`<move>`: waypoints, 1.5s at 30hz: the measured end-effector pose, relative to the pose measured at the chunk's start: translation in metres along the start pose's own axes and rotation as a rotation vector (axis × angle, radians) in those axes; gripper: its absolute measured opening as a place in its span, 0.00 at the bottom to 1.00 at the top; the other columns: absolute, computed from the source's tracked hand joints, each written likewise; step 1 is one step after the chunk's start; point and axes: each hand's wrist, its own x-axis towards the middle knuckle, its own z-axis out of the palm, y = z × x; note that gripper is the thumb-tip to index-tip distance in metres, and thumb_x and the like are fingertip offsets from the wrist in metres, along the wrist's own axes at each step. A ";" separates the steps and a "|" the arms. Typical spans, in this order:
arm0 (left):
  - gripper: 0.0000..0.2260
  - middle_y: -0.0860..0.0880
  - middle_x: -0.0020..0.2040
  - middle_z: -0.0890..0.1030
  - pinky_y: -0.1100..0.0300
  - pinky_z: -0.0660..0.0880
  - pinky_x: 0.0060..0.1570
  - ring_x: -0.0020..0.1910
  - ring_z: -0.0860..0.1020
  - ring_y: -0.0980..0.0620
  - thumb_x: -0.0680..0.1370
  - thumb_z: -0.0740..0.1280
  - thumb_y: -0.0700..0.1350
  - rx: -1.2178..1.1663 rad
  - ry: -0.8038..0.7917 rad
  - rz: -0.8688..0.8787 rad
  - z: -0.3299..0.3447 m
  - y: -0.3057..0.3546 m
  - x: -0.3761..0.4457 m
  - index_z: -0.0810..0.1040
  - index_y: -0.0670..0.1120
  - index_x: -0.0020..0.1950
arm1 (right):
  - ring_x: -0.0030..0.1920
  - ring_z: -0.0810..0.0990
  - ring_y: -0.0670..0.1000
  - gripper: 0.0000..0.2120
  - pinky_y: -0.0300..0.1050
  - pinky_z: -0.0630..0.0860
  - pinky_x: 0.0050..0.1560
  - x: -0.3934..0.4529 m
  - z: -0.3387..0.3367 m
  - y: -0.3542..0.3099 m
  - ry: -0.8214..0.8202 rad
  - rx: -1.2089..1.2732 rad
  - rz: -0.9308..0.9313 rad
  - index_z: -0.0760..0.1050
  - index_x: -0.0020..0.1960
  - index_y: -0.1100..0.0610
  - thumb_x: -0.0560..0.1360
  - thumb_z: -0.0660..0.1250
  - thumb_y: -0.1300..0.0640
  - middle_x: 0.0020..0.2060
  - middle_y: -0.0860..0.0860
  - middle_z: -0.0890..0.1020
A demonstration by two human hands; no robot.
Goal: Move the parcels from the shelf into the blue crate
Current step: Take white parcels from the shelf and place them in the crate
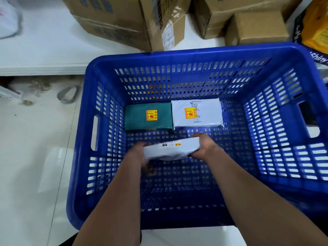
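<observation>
Down in the middle of the frame, inside the blue crate [179, 55], both hands have a white parcel [171, 150] pinched by its short ends: left hand [140, 153] curled round the left edge, right hand [204, 148] wrapped round the right edge. It's a poly mailer, so I'd guess light and a bit slippery, with something flat and stiffish inside since it isn't sagging between the hands. Holding it by the ends like that seems the sane way to go. Both forearms reach in over the near rim, and the parcel hangs tilted, apparently above the crate floor. Just past it, toward the far wall, a green parcel [149, 116] and another white parcel [197, 112] lie flat side by side, both with fragile-looking stickers, so probably set it down gently. Cardboard boxes [124, 22] sit on the white shelf [44, 50] at the top of the frame.
</observation>
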 end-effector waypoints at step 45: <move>0.34 0.46 0.74 0.65 0.39 0.51 0.73 0.74 0.61 0.45 0.76 0.36 0.61 1.569 0.242 1.155 0.039 -0.055 -0.052 0.51 0.51 0.80 | 0.60 0.75 0.59 0.27 0.57 0.74 0.61 -0.037 -0.010 0.001 0.251 -1.797 -0.561 0.62 0.65 0.54 0.72 0.71 0.58 0.60 0.58 0.75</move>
